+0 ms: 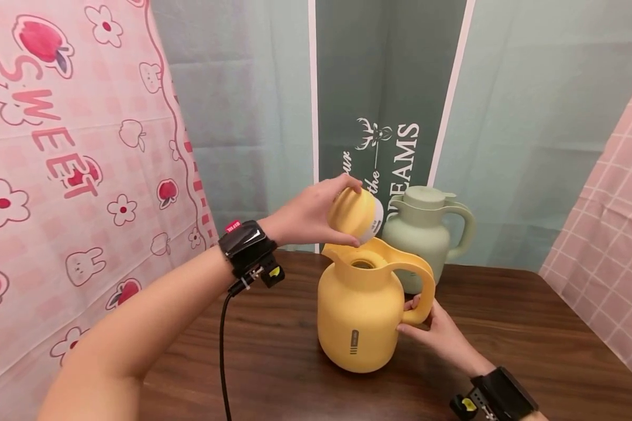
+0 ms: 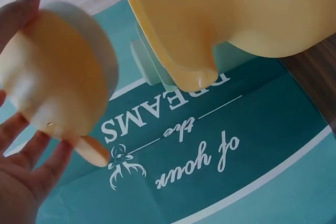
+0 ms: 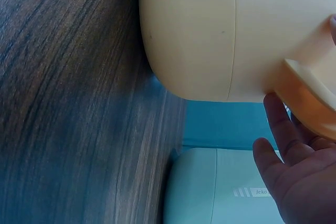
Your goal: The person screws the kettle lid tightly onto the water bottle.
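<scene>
A yellow thermos jug (image 1: 359,316) stands on the dark wooden table (image 1: 505,327), its mouth (image 1: 363,264) uncovered. My left hand (image 1: 333,210) grips the jug's yellow lid (image 1: 360,215), tilted, just above that mouth. In the left wrist view the lid (image 2: 58,72) fills the left side between my fingers (image 2: 23,156), beside the jug's spout (image 2: 197,77). My right hand (image 1: 418,318) grips the lower part of the jug's handle (image 1: 423,286), fingers through the loop. The right wrist view shows the jug's body (image 3: 210,35), the handle (image 3: 310,93) and my right hand (image 3: 294,177).
A pale green thermos jug (image 1: 423,234) with its lid on stands right behind the yellow one. Patterned cloths hang at the left, back and right (image 1: 611,263) of the table. A cable (image 1: 223,351) trails from my left wrist.
</scene>
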{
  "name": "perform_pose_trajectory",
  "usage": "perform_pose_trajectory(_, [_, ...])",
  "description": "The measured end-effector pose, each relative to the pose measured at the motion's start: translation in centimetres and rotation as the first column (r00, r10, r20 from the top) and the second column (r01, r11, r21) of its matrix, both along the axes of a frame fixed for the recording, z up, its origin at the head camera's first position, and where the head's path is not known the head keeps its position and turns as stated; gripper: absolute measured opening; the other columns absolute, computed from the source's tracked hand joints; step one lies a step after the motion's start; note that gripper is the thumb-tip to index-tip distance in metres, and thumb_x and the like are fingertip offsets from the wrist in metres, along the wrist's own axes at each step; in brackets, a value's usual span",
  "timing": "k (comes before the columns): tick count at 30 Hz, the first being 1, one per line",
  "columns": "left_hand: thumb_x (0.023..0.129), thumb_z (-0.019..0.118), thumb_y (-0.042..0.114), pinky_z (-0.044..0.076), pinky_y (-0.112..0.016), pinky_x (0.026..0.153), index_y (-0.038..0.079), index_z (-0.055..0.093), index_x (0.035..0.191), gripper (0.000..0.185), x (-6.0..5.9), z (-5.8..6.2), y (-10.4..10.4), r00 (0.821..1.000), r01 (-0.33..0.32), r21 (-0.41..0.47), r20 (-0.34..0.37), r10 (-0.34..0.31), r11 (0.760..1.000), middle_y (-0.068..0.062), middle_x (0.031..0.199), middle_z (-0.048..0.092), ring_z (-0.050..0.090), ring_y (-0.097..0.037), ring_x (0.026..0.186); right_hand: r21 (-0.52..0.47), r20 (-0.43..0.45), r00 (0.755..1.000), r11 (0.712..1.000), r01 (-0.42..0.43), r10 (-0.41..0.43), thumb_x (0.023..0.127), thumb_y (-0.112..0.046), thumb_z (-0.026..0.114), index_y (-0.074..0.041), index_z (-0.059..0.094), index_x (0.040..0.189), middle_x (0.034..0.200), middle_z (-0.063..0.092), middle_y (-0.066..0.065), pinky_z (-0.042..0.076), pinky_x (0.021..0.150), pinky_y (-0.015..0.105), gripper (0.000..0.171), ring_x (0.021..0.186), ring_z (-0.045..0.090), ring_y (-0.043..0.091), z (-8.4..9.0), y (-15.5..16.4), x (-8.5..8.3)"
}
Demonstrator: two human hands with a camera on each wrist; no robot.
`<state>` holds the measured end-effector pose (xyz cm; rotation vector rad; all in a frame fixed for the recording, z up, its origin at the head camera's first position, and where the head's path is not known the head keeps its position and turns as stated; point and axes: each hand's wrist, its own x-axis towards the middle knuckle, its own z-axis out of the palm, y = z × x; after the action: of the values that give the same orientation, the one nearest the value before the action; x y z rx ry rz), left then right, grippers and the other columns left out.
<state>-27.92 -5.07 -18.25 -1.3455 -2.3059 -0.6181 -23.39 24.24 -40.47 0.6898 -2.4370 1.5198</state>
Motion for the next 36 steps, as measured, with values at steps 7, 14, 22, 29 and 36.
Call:
perform_pose_trajectory(7, [0.065, 0.086, 0.043, 0.044, -0.022, 0.077, 0.016, 0.046, 0.116, 0.070, -0.1, -0.1, 1.1, 0.997, 0.032, -0.164, 0.069, -0.021, 0.986, 0.004, 0.109, 0.054, 0.047, -0.008, 0.094, -0.015, -0.010, 1.000, 1.000, -0.012, 0.012, 0.082, -0.012, 0.075, -0.002, 0.045, 0.108, 0.104, 0.056, 0.010, 0.047, 0.080, 0.025, 0.042, 0.097, 0.056, 0.009, 0.0, -0.2, 0.0])
perform_pose_trajectory(14, [0.067, 0.085, 0.035, 0.043, -0.022, 0.075, 0.016, 0.047, 0.107, 0.058, -0.3, -0.1, 2.3, 0.993, 0.069, -0.283, 0.109, -0.039, 0.957, 0.005, 0.099, 0.055, 0.049, -0.009, 0.087, -0.018, -0.032, 0.999, 1.000, -0.014, 0.013, 0.082, -0.010, 0.075, -0.001, 0.045, 0.107, 0.103, 0.055, 0.010, 0.047, 0.078, 0.026, 0.040, 0.096, 0.055, 0.010, 0.3, -0.4, 0.2])
perform_pose_trajectory(22, [0.070, 0.081, 0.025, 0.042, -0.023, 0.075, 0.017, 0.045, 0.123, 0.064, -0.3, -0.3, 3.6, 0.977, 0.096, -0.375, 0.213, -0.015, 0.922, 0.001, 0.099, 0.055, 0.050, -0.012, 0.087, -0.002, -0.049, 0.999, 1.000, -0.008, 0.008, 0.082, -0.009, 0.075, 0.000, 0.044, 0.107, 0.101, 0.054, 0.009, 0.046, 0.078, 0.025, 0.040, 0.095, 0.055, 0.010, 0.4, -0.4, 0.3])
perform_pose_trajectory(29, [0.073, 0.079, 0.022, 0.035, -0.021, 0.092, 0.014, 0.041, 0.143, 0.080, -0.1, -0.3, 3.9, 0.974, 0.113, -0.446, 0.224, -0.011, 0.888, 0.001, 0.133, 0.048, 0.046, -0.010, 0.110, 0.006, -0.004, 1.000, 1.000, -0.005, 0.005, 0.083, -0.013, 0.074, 0.000, 0.043, 0.108, 0.102, 0.054, 0.010, 0.047, 0.079, 0.028, 0.042, 0.096, 0.055, 0.011, 0.3, -0.3, 0.3])
perform_pose_trajectory(36, [0.074, 0.078, 0.017, 0.034, -0.021, 0.094, 0.017, 0.041, 0.144, 0.079, 0.0, 0.0, 4.3, 0.951, 0.124, -0.495, 0.307, 0.039, 0.860, 0.000, 0.140, 0.042, 0.043, -0.010, 0.114, 0.010, 0.024, 1.000, 1.000, 0.005, -0.005, 0.083, -0.016, 0.075, 0.000, 0.043, 0.108, 0.103, 0.054, 0.009, 0.046, 0.080, 0.027, 0.044, 0.097, 0.055, 0.011, 0.2, 0.0, 0.1])
